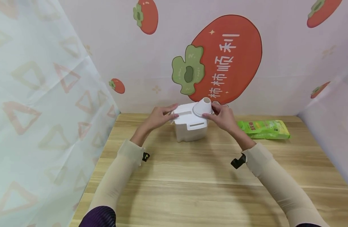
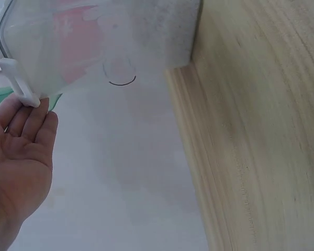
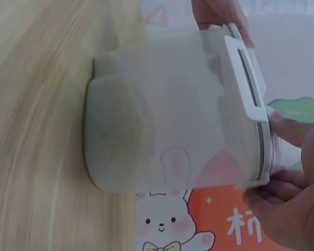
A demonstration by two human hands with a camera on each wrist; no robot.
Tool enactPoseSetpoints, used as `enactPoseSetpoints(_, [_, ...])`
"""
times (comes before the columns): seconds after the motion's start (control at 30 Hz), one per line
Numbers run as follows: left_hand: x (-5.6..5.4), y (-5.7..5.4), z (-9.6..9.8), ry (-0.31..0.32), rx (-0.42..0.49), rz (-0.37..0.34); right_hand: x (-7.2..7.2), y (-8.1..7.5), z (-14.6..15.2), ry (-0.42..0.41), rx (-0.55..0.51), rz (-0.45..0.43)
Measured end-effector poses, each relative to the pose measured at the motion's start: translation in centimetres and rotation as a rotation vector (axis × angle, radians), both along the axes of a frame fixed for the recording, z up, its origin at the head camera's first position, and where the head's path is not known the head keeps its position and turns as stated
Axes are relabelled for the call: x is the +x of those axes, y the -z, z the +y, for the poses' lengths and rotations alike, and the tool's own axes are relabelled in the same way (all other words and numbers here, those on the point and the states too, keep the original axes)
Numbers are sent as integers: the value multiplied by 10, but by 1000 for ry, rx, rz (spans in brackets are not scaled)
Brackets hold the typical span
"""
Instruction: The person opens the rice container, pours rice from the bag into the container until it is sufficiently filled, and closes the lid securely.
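Note:
A translucent storage box [image 1: 191, 135] stands on the wooden table near the back wall. It has a white lid [image 1: 188, 119] with a slot at its front edge, and a white cone-shaped piece [image 1: 202, 108] with an open top sits at the lid's right. Pale contents [image 3: 115, 130] fill the lower part of the box. My left hand [image 1: 159, 118] grips the lid's left edge, its fingertips at a white side clip [image 2: 20, 83]. On the other side my right hand [image 1: 223, 117] grips the lid's right edge, thumb beside the base of the cone.
A green and yellow packet [image 1: 263, 129] lies on the table [image 1: 191, 183] to the right of the box. Printed cloth walls [image 1: 151, 63] close off the back and both sides. Black wrist straps [image 1: 238, 161] sit at the sleeve cuffs.

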State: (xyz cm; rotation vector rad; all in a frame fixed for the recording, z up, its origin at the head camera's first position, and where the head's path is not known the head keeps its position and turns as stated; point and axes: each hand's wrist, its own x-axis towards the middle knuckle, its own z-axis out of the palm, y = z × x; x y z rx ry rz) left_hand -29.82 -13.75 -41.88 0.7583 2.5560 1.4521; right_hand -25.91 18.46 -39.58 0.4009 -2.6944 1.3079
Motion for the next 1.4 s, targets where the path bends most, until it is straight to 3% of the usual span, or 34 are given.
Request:
enactPoseSetpoints(0.23, [14,2,3,-36,-61,131,-19,-1,13,-140,-76,-100])
enactPoseSetpoints(0.47, [26,1,6,-36,-58,182,-31,-4,22,-238,-131,-186])
enactPoseSetpoints(0.57, [27,0,6,-11,-63,187,-31,-3,23,-246,-103,-168])
enactPoseSetpoints(0.7, [23,-4,5,-7,-35,148,-22,-3,21,-198,-39,-70])
enactPoseSetpoints(0.87, [9,-8,2,-14,29,63,-2,-8,10,-43,99,38])
enactPoseSetpoints(1.07, [-14,-11,7,13,28,-51,19,-14,-10,93,227,65])
enactPoseSetpoints(1.23, [-26,-7,17,95,37,-162,18,-10,-22,135,224,83])
enactPoseSetpoints(1.4, [-27,-2,24,123,80,-235,13,-4,-22,172,223,91])
